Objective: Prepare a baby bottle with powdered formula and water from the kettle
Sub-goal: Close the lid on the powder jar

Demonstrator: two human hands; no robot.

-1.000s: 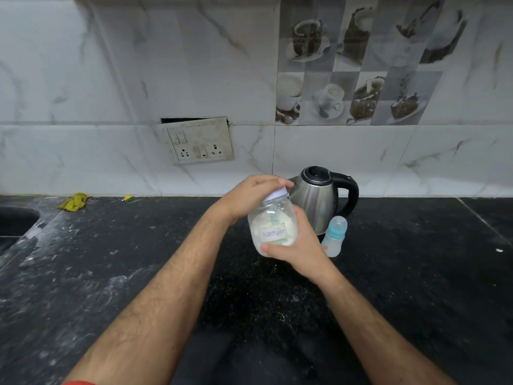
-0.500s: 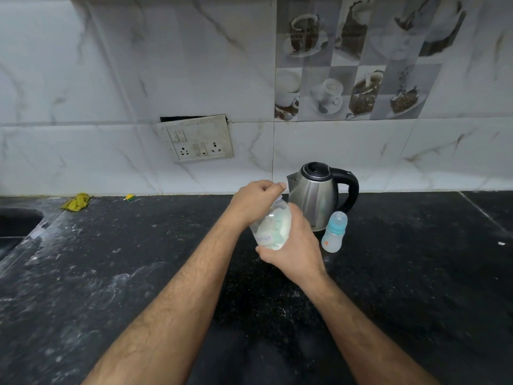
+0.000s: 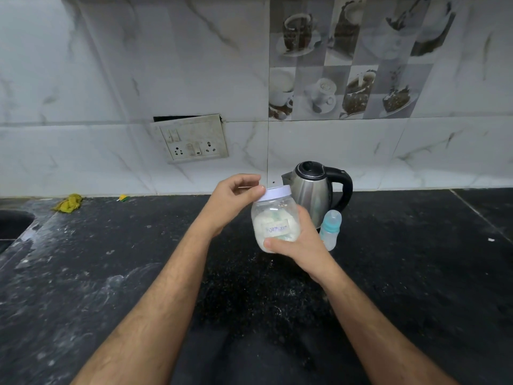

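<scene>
Above the near middle of the black counter (image 3: 111, 273), the right hand (image 3: 301, 243) wraps the clear formula jar (image 3: 274, 222) low on its body; the left hand (image 3: 231, 200) pinches its white lid (image 3: 276, 192). Light, smooth plastic: probably slippery, best gripped around the belly. The kettle (image 3: 312, 193) and baby bottle (image 3: 331, 227) stand just behind, to the right.

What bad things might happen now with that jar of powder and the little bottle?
The jar is held in the air by the right hand, tilted, while the left hand works its white lid. If the lid pops off, powder may spill on the counter. An elbow or the jar might also knock over the baby bottle beside the kettle.
</scene>
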